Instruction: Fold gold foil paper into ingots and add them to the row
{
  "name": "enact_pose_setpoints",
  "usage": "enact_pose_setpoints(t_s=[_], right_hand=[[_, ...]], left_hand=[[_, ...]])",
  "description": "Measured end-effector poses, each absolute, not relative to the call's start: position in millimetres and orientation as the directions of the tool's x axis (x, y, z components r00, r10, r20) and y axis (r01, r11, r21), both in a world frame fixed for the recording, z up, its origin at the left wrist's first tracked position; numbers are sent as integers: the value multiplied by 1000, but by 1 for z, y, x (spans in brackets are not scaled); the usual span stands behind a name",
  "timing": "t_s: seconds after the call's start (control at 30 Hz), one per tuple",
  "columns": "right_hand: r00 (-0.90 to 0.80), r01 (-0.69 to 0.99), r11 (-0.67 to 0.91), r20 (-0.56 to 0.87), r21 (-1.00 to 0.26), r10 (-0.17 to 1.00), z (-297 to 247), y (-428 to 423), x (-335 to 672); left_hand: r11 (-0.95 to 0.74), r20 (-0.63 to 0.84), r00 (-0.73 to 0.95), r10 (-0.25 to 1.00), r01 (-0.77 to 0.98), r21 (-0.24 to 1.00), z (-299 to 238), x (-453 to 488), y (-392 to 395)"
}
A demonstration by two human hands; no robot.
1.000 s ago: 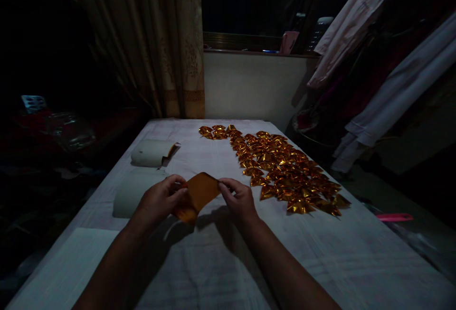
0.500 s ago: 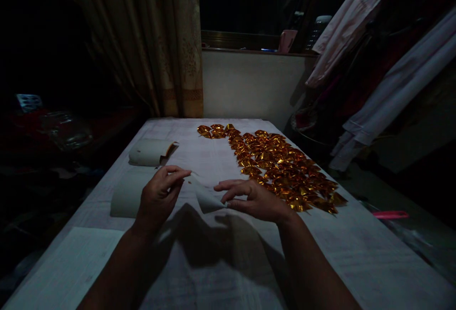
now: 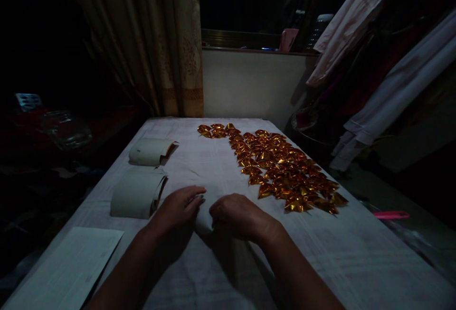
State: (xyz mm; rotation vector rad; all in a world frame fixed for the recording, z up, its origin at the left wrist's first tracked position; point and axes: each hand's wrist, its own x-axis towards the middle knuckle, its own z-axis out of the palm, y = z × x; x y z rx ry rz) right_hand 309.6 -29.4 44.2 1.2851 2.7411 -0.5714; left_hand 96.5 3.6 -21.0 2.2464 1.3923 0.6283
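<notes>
A pale sheet of paper (image 3: 204, 220), curved into a roll, is between my two hands above the middle of the table. My left hand (image 3: 180, 208) is closed on its left side, thumb and fingers pressed together. On the other side my right hand (image 3: 237, 215) grips the paper with curled fingers, their tips partly hidden. Left of my hands lie two stacks of curled paper, a nearer one (image 3: 133, 196) and a farther one (image 3: 147, 152). Many folded shiny gold foil pieces (image 3: 281, 163) are spread to the right.
A flat pale sheet (image 3: 67, 269) lies at the table's near left. The white-cloth table (image 3: 356, 253) ends at a wall with a brown curtain (image 3: 171, 53). Clothes (image 3: 384, 87) hang at the right. A pink handle (image 3: 392, 215) sticks out by the right edge.
Both hands have moved down and nearer to me, and closer together. The paper between them is now curved into a tighter roll. My right fingers have gone from spread to curled.
</notes>
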Motion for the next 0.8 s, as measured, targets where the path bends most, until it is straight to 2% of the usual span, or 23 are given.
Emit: enact_pose_setpoints(t_s=[0.1, 0.23, 0.33, 0.43, 0.53, 0.63, 0.8], right_hand=[[-647, 756, 572, -230, -317, 727, 46, -34, 310], [-659, 707, 531, -162, -467, 735, 38, -34, 323], [-639, 704, 470, -186, -532, 746, 28, -29, 327], [-589, 706, 405, -164, -582, 791, 18, -20, 325], [-527, 696, 352, -113, -626, 842, 6, -11, 322], [-475, 710, 327, -81, -624, 876, -7, -7, 316], [-377, 754, 283, -37, -593, 926, -22, -4, 304]], left_hand=[[-480, 25, 574, 818, 659, 579, -16, 112, -8], [-484, -49, 720, 692, 513, 709, -14, 120, -15], [-346, -76, 705, 705, 437, 830, -16, 118, -14], [-154, -112, 554, 825, 410, 899, -19, 113, -11], [-120, -102, 438, 893, 450, 885, -17, 106, -6], [-182, -76, 446, 892, 507, 843, -10, 100, -3], [-208, -100, 366, 925, 710, 673, -2, 99, -4]])
